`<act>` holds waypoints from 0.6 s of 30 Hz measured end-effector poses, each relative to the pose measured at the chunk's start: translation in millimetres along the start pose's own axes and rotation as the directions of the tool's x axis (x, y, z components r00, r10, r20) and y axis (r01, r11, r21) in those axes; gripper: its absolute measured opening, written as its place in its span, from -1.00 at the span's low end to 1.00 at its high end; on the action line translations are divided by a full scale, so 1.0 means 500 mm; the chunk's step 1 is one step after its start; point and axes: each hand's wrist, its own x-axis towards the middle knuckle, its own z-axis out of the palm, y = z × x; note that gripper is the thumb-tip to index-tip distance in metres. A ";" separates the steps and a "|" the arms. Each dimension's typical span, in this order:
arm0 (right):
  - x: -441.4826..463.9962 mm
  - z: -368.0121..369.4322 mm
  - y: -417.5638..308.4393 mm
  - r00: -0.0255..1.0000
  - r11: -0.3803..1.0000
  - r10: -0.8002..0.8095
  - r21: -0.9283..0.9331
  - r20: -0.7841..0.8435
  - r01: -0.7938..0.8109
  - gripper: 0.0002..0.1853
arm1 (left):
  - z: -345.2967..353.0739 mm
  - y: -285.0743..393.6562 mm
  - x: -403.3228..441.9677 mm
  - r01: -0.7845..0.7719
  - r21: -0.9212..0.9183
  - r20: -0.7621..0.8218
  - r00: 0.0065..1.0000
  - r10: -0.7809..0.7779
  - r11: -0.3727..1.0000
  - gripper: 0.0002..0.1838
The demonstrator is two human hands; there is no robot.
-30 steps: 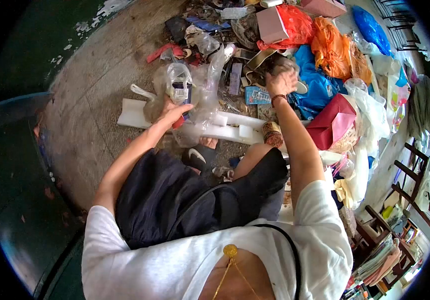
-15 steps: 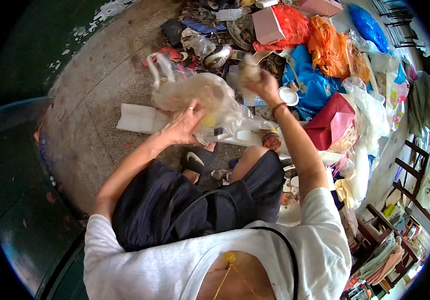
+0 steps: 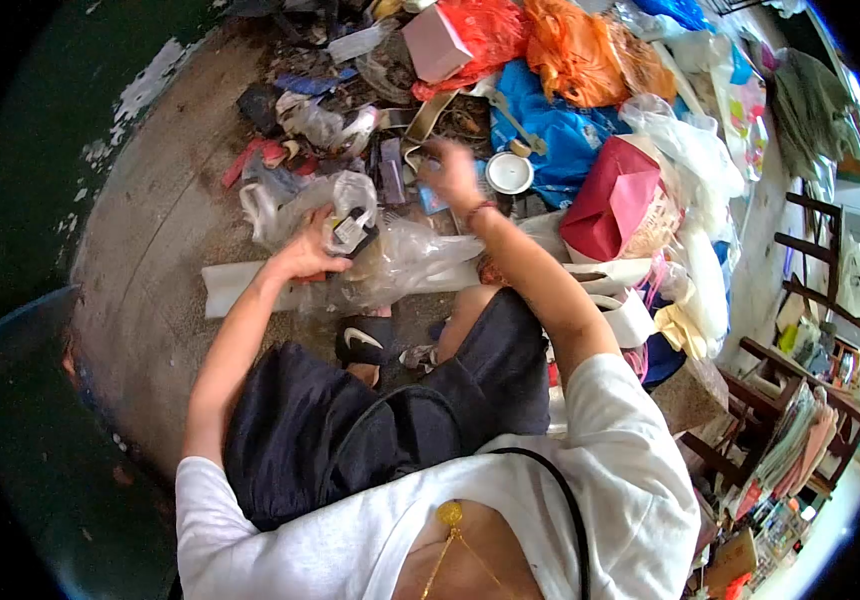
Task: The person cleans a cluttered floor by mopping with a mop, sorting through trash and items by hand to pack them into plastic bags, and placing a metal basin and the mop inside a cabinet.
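Note:
My left hand (image 3: pixel 308 250) grips a clear plastic bag (image 3: pixel 400 262), with thumb and fingers around its near left part. A small black item with a white label (image 3: pixel 352 232) lies at the bag beside those fingers; whether it is inside, I cannot tell. My right hand (image 3: pixel 450 175) reaches over the heap, smeared by motion, so its fingers do not show clearly. Near it are a narrow purple-grey box (image 3: pixel 392 170) and a round white lid (image 3: pixel 509 173).
Beyond my hands lies a heap with a pink box (image 3: pixel 436 45), an orange bag (image 3: pixel 575 55), a blue bag (image 3: pixel 540 120) and a dark red paper bag (image 3: pixel 605 200). A white board (image 3: pixel 235 288) crosses the floor before my feet. Wooden furniture (image 3: pixel 800 400) stands at right.
The view has shifted, so the heap appears farther left. My right hand no longer shows the pale, blurred thing it held. The black labelled item now shows beside my left hand.

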 end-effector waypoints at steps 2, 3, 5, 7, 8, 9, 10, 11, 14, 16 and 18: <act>-0.017 -0.131 0.093 0.921 0.894 -0.006 -0.414 -0.389 -0.169 -0.44 | 0.007 -0.005 -0.001 0.050 0.032 -0.030 0.998 -0.049 0.998 0.11; -0.041 -0.210 0.105 0.853 0.769 -0.051 -0.565 -0.520 -0.299 -0.38 | 0.007 0.002 -0.004 0.042 0.034 -0.029 0.999 -0.041 0.999 0.11; -0.090 -0.301 0.221 0.693 0.448 0.103 -0.589 -0.713 -0.673 0.02 | 0.009 0.019 -0.010 0.054 0.052 -0.090 0.995 -0.049 0.997 0.05; -0.141 -0.403 0.307 0.635 0.491 0.436 -0.423 -0.638 -0.762 0.16 | 0.012 0.020 -0.007 0.024 0.032 -0.109 0.994 -0.020 0.999 0.00; -0.148 -0.427 0.253 0.544 0.459 0.592 -0.307 -0.594 -0.834 0.17 | 0.012 0.022 -0.006 0.028 0.057 -0.104 0.994 -0.022 0.998 -0.01; -0.149 -0.449 0.191 0.442 0.405 0.730 -0.192 -0.521 -0.894 0.19 | 0.012 0.024 -0.006 0.033 0.084 -0.100 0.995 -0.024 0.996 -0.02; -0.154 -0.449 0.299 0.484 0.456 0.727 -0.184 -0.488 -0.871 0.14 | 0.014 0.030 -0.007 0.031 0.088 -0.096 0.995 -0.022 0.996 -0.02; -0.159 -0.449 0.407 0.524 0.505 0.721 -0.173 -0.454 -0.845 0.09 | 0.015 0.038 -0.008 0.003 0.103 -0.101 0.995 0.008 0.995 -0.03; -0.163 -0.442 0.353 0.716 0.720 0.609 -0.142 -0.342 -0.680 -0.18 | 0.026 0.039 -0.009 -0.074 0.149 -0.141 0.985 0.095 0.986 -0.05; -0.157 -0.400 0.171 0.666 0.696 0.584 -0.135 -0.465 -0.705 -0.27 | 0.034 0.042 -0.014 -0.058 0.188 -0.167 0.982 0.090 0.980 -0.07; -0.151 -0.355 0.098 0.736 0.779 0.430 -0.197 -0.523 -0.595 -0.28 | 0.030 0.055 -0.018 -0.052 0.179 -0.161 0.984 0.082 0.982 -0.07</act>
